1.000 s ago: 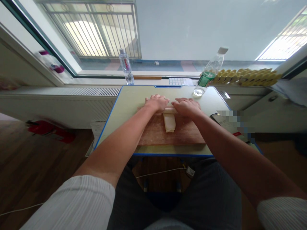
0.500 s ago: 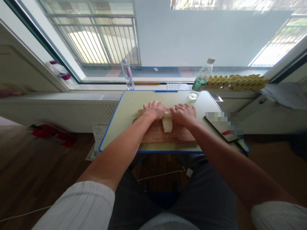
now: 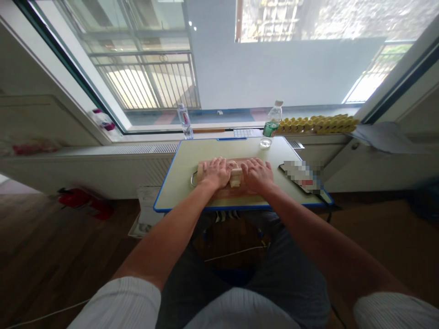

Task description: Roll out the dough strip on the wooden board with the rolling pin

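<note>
On a wooden cutting board (image 3: 219, 194) lies a strip of pale dough (image 3: 235, 183), crossed by a light wooden rolling pin (image 3: 236, 172). My left hand (image 3: 216, 172) rests over the pin's left part, palm down, fingers stretched forward. Over its right part lies my right hand (image 3: 258, 173), also palm down with its fingers extended. Only the middle of the pin shows between the hands; its ends are hidden beneath them. Some dough shows beyond the pin, and the rest comes out on the near side.
The board sits on a small blue-edged table (image 3: 178, 183). A bottle with a green label (image 3: 270, 128) stands at its back right. A dark-edged flat object (image 3: 302, 178), partly blurred out, lies at right. Another clear bottle (image 3: 185, 121) stands by the window; a fire extinguisher (image 3: 85, 203) is on the floor.
Both hands and the rolling pin have come closer to me along the dough, so less of it shows on the near side. The camera view has tilted and shifted.
</note>
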`<state>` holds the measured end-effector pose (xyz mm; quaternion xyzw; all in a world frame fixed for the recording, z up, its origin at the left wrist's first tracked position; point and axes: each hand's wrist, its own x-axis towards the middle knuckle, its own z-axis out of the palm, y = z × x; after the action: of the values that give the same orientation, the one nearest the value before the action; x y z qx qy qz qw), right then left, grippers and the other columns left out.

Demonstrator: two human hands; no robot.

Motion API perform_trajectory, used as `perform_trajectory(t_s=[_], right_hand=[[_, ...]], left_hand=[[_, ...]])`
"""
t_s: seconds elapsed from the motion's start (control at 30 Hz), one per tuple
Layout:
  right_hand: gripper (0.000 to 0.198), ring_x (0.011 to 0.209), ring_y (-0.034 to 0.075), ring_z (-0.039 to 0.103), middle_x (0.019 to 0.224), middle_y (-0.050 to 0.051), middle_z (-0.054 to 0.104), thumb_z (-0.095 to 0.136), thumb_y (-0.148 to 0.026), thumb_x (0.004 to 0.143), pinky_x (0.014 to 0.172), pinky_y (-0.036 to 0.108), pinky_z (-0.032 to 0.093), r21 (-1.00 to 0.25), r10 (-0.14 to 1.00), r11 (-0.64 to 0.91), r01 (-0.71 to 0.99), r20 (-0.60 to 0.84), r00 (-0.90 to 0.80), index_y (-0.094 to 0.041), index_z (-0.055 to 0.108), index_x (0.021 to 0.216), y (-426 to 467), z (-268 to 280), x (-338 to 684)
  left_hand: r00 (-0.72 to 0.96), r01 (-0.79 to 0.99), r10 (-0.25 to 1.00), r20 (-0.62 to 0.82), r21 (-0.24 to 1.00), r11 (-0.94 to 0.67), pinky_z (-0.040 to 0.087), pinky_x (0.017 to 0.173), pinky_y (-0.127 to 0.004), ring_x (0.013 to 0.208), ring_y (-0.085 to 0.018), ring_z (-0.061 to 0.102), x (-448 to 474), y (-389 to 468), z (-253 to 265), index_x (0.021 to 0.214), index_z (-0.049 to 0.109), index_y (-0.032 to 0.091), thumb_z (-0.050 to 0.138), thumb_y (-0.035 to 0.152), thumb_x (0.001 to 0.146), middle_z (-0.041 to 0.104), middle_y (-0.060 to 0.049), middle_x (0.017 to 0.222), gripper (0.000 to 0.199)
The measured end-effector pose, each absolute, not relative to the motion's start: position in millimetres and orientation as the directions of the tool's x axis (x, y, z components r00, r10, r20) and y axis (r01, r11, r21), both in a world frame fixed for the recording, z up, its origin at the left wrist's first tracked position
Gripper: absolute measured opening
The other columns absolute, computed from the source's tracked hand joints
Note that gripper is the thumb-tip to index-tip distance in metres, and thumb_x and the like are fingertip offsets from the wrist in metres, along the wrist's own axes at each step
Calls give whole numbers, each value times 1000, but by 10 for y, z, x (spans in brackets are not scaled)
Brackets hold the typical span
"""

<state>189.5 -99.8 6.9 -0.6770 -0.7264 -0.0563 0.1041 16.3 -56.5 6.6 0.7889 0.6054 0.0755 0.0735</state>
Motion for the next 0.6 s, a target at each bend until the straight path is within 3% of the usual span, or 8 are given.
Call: perform_trajectory(t_s=[0.1,0.23,0.4,0.6], right_hand=[[48,131,30,61,137,12,76,31,-36,113,109,47,42,-20,992,70,997,108,-67,-26,76,125,-874,135,1910],[53,139,35,56,148,14,69,28,-41,113,111,53,43,-23,992,-4,1000,126,7,-23,75,132,-515,121,1917],[56,143,38,54,157,14,62,30,-50,111,115,58,42,-137,999,-42,990,15,44,-26,68,143,-26,30,1984],[63,146,41,51,164,13,56,29,-60,108,120,61,38,-219,996,-71,973,-63,59,-28,67,147,290,-14,2047]], left_hand=[[242,949,970,20,204,-241,23,136,-58,163,-28,37,171,-520,75,161,54,24,14,59,111,44,-7,176,74],[222,953,975,-34,219,-209,24,135,-58,163,-28,37,177,-290,102,159,56,29,16,58,110,42,-5,177,70],[239,949,966,-97,232,-212,22,133,-67,165,-34,32,189,160,100,166,47,31,18,61,109,34,-9,181,70],[240,950,962,-132,235,-205,29,128,-71,161,-38,38,208,493,69,161,52,31,19,65,108,41,-12,177,71]])
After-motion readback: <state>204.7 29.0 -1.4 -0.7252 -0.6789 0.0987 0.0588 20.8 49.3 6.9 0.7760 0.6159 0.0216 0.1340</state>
